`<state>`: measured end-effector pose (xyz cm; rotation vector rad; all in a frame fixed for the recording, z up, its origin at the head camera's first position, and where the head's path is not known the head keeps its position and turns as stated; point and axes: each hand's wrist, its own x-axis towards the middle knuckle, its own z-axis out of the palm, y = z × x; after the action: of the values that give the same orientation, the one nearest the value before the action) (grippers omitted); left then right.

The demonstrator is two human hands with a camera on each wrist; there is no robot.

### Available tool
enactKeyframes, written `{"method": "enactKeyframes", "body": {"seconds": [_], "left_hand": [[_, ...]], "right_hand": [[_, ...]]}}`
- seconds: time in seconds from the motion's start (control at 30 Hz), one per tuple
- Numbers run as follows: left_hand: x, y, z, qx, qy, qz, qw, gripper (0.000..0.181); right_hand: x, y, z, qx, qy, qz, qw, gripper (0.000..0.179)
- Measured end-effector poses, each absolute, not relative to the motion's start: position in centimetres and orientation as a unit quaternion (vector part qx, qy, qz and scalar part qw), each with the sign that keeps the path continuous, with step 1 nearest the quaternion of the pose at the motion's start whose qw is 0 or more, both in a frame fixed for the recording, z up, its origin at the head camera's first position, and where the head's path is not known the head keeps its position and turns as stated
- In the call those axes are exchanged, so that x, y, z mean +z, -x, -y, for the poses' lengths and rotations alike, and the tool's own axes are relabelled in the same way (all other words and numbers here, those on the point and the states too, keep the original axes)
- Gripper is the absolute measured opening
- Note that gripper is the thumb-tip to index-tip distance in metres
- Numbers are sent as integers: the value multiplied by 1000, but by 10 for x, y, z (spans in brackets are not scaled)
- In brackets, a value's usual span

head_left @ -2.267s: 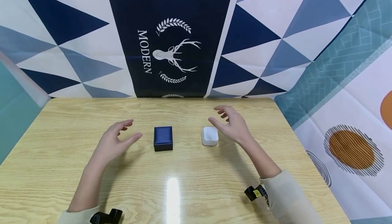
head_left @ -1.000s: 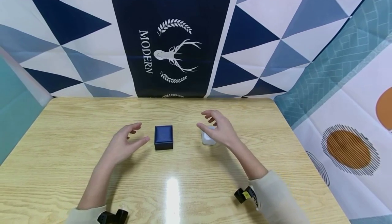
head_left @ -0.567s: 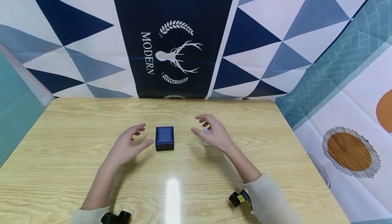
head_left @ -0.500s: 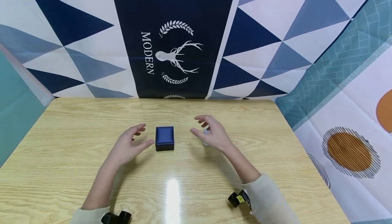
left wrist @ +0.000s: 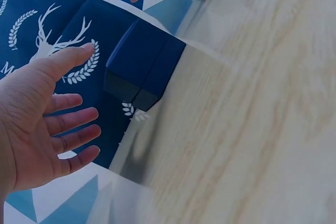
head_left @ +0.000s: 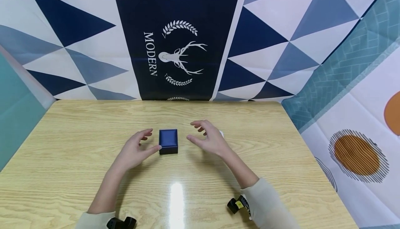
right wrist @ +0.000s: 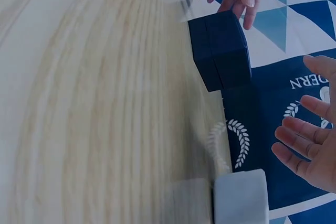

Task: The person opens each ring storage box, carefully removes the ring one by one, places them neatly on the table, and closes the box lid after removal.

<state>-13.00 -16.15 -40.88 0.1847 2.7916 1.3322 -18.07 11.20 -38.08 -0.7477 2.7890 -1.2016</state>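
A small dark blue jewelry box point(head_left: 168, 139) stands closed on the wooden table, between the two hands. My left hand point(head_left: 132, 152) is just left of it, fingers spread, thumb tip overlapping the box's front left corner in the head view; in the left wrist view a gap shows between thumb and box point(left wrist: 144, 61). On the other side my right hand point(head_left: 210, 139) hovers with fingers relaxed and parted, holding nothing. Behind it a small white rounded block point(head_left: 222, 133) is mostly hidden in the head view; the right wrist view shows this white block point(right wrist: 241, 199) more fully.
The light wood table point(head_left: 93, 124) ends at a patterned cloth backdrop point(head_left: 175, 48) with a deer head print. A bright light reflection lies on the front of the tabletop. Small black cameras point(head_left: 122, 222) sit at both sleeve cuffs.
Both hands have moved inward toward the blue box, the left hand rightward and the right hand leftward, passing in front of the white block. Box and block have stayed in place.
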Motion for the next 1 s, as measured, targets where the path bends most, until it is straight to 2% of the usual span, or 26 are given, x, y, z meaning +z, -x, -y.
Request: {"method": "enactKeyframes", "body": {"seconds": [0.4, 1.0], "left_hand": [[-416, 131, 156, 442, -45, -895, 43, 83], [-425, 137, 150, 461, -52, -884, 47, 85]], "right_hand": [[-390, 180, -97, -396, 267, -878, 33, 51], [-404, 181, -82, -379, 269, -884, 51, 54]]}}
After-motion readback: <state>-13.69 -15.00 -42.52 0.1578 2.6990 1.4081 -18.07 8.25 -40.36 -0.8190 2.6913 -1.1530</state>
